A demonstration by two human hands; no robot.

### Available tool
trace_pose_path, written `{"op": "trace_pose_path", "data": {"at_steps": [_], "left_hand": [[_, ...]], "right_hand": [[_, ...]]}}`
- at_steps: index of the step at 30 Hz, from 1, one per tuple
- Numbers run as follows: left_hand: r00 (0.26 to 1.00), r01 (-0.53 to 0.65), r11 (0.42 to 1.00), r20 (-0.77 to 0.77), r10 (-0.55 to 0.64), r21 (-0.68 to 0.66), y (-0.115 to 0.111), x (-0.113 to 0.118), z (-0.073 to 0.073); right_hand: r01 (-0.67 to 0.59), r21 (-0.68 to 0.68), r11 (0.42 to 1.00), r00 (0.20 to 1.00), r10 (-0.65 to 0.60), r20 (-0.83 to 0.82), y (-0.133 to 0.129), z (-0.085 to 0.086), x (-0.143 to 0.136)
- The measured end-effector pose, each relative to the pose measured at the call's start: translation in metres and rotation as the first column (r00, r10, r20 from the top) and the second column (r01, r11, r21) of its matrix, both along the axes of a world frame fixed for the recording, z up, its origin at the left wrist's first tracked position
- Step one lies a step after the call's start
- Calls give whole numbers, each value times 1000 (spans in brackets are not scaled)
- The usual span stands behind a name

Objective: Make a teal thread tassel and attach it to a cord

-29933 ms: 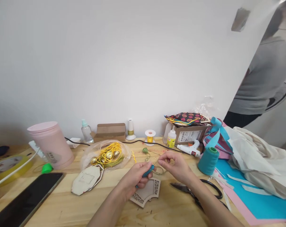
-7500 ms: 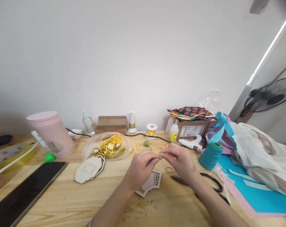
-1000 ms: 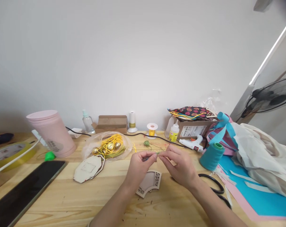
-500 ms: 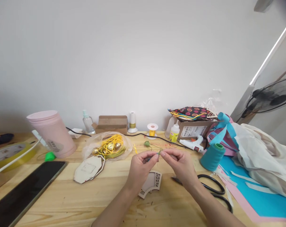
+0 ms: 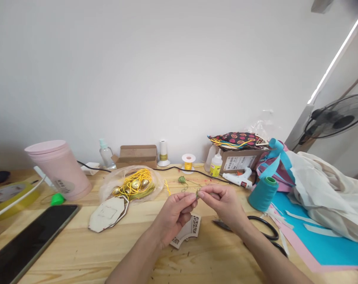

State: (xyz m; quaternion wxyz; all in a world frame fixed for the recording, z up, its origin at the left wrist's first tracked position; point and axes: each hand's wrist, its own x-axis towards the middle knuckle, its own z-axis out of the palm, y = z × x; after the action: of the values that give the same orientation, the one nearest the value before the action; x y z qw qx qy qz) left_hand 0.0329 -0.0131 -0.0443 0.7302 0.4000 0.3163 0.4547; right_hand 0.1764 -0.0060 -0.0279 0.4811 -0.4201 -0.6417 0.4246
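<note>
Green thread [image 5: 197, 193] is pinched between the fingertips of both hands, near the middle of the view. My left hand [image 5: 175, 215] has thumb and forefinger closed on it, the other fingers curled. My right hand [image 5: 222, 203] pinches the same thread from the right, close to my left fingertips. A strand runs back to a small green ball of thread [image 5: 181, 180] on the table. Below my left hand lies a fan-shaped cut-out piece [image 5: 193, 227], partly covered by it. Black-handled scissors [image 5: 266, 228] lie under and beside my right wrist.
On the wooden table [image 5: 87, 256] are a phone [image 5: 33, 240], a pink tumbler [image 5: 60, 169], a bag of yellow cord [image 5: 137, 185], octagonal pieces [image 5: 107, 213], a glue bottle [image 5: 216, 163], a glue gun [image 5: 239, 178], a teal thread cone [image 5: 263, 193] and blue sheets [image 5: 329, 248].
The view has shifted slightly, moving the table items a little left. My left hand has turned, and its lower fingers show more. Both hands still pinch the thread.
</note>
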Motion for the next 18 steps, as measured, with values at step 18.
{"op": "trace_pose_path", "data": {"at_steps": [18], "left_hand": [[978,-207,977,2,207,54,5,0,-7]], "right_hand": [[44,416,908,928,-192,319,-3,-3,-1]]}}
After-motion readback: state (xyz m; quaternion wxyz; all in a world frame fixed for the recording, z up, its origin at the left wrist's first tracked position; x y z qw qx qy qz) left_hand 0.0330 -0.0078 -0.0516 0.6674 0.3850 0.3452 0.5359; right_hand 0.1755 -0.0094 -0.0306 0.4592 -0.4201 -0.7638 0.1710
